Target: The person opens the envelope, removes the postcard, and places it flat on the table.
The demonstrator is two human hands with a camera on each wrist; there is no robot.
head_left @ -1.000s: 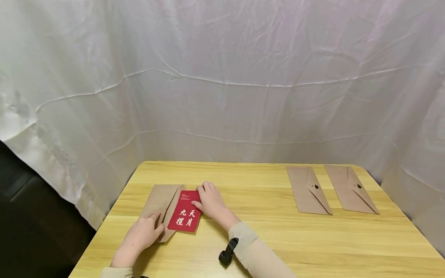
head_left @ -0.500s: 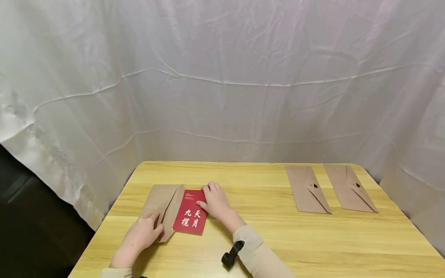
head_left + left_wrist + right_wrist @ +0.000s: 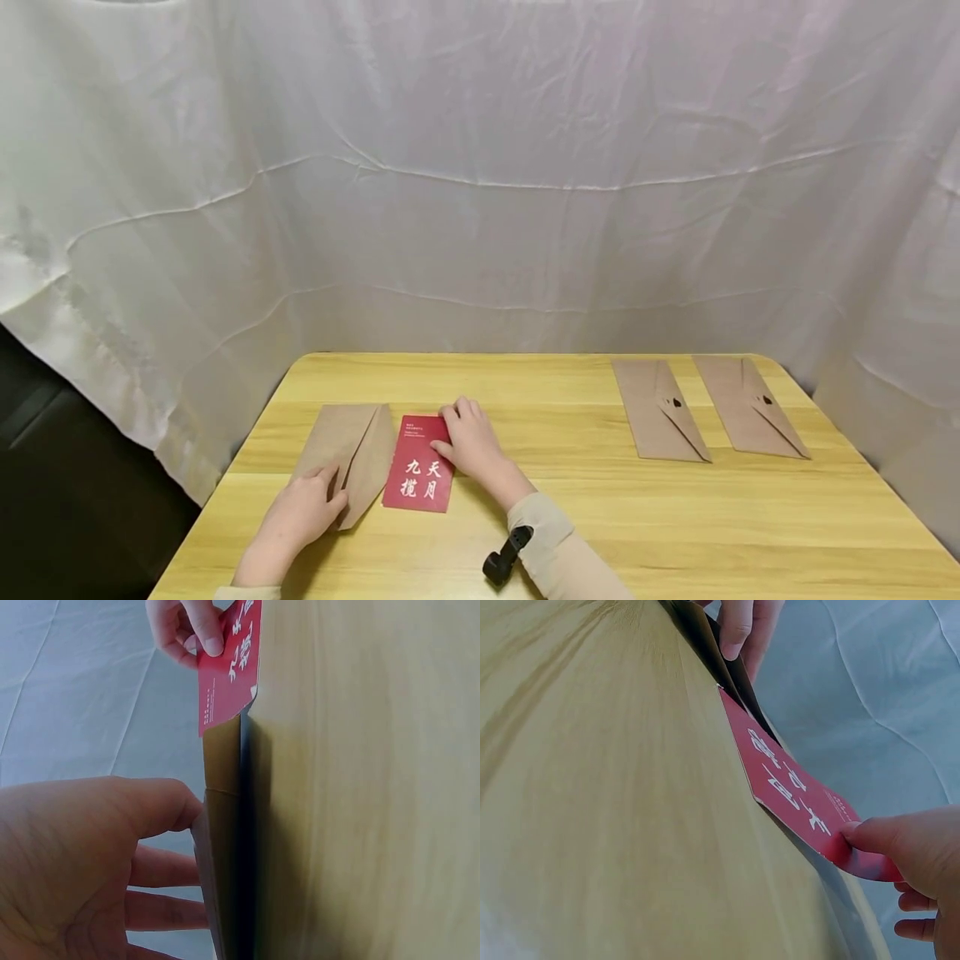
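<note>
A red card (image 3: 418,467) with white characters lies at the left of the table, just right of a brown paper envelope (image 3: 352,417). My right hand (image 3: 474,443) pinches the card at its upper right edge; the right wrist view has the thumb on the card's face and the card (image 3: 787,787) bending a little. On the envelope's near part, my left hand (image 3: 300,508) holds it by the slit with thumb and fingers. The left wrist view looks along the raised envelope edge (image 3: 223,769), with the thumb against it and the other fingers behind.
Two more brown envelopes, one (image 3: 660,412) beside the other (image 3: 750,408), lie at the table's back right, each with a small dark mark. A pale curtain (image 3: 480,233) hangs behind the wooden table (image 3: 637,533). Something black (image 3: 75,492) stands to the left.
My right hand has slid the red card rightward, off the envelope's edge, so a strip of table now shows between them. The left hand keeps its place on the envelope.
</note>
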